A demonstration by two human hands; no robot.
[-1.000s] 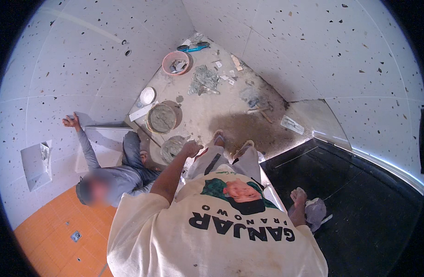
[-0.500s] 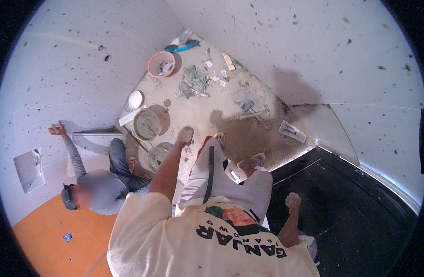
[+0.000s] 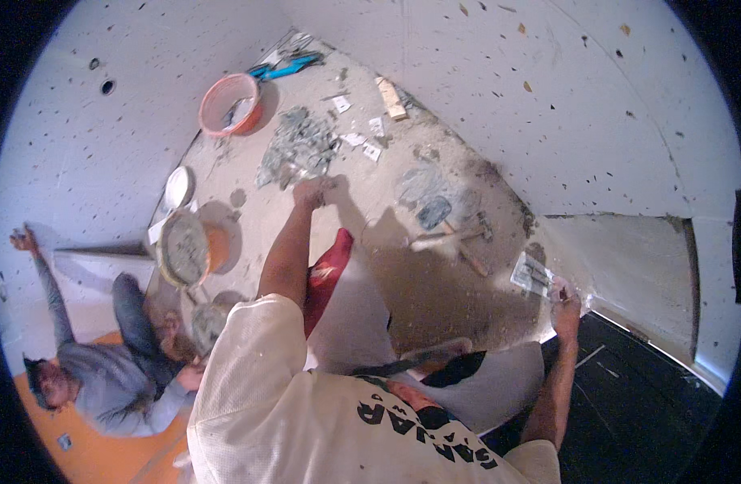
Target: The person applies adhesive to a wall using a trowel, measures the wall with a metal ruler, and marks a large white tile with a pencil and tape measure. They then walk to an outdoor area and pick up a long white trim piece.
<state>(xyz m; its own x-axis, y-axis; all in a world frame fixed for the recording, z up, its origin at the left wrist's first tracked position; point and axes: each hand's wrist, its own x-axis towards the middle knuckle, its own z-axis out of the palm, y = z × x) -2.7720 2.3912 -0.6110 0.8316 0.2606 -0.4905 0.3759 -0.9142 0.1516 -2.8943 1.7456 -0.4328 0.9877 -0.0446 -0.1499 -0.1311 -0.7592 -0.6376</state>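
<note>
My right hand (image 3: pixel 566 305) reaches down to the floor at the right, its fingers partly stretched out at the near end of a flat rectangular trowel (image 3: pixel 532 274). Whether the fingertips touch the trowel is too blurred to make out. My left hand (image 3: pixel 314 192) hangs in front of me with its fingers curled in, and no tool shows in it. Just beyond it lies a crumpled heap of grey plastic sheet (image 3: pixel 296 143).
A bucket of grey mortar (image 3: pixel 185 248) stands at the left, with a white lid (image 3: pixel 178 188) behind it. Farther back is a pink basin (image 3: pixel 229 105). A hammer (image 3: pixel 477 230) and a mallet (image 3: pixel 435 212) lie mid-floor. A co-worker (image 3: pixel 116 375) sits low at the left wall.
I have bent lower and turned. My right hand has moved from above the black surface to the trowel. My left hand has come forward, nearer the plastic heap. The co-worker's other hand now shows.
</note>
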